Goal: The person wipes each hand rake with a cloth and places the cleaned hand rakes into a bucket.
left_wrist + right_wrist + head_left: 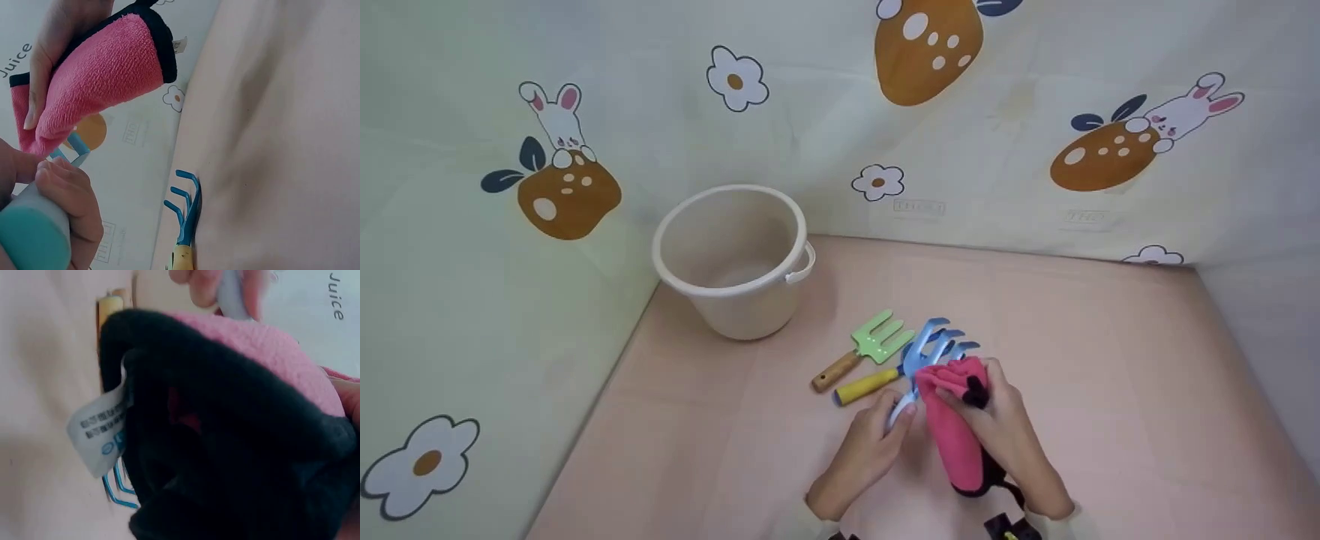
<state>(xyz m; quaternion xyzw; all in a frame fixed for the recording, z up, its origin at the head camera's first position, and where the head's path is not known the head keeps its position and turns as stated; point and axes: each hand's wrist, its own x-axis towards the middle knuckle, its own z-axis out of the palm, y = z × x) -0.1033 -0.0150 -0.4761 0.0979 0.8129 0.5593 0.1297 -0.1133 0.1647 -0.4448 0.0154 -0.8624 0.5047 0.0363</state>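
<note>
My left hand (870, 442) grips the pale handle (901, 409) of a small rake with light blue tines (936, 346); its teal handle end (35, 239) faces the left wrist camera. My right hand (1009, 427) holds a pink cloth (952, 442) with black edging, pinched between thumb and fingers. The cloth's upper part lies against the rake head, covering part of it. In the right wrist view the cloth's black edging (225, 382) and a white tag (101, 430) fill much of the picture.
On the pink surface (697, 450) lie a green fork (877, 341) with a wooden handle and a yellow-handled blue rake (866, 386), left of and behind the hands. A white bucket (750, 304) stands at the back left, near the patterned walls.
</note>
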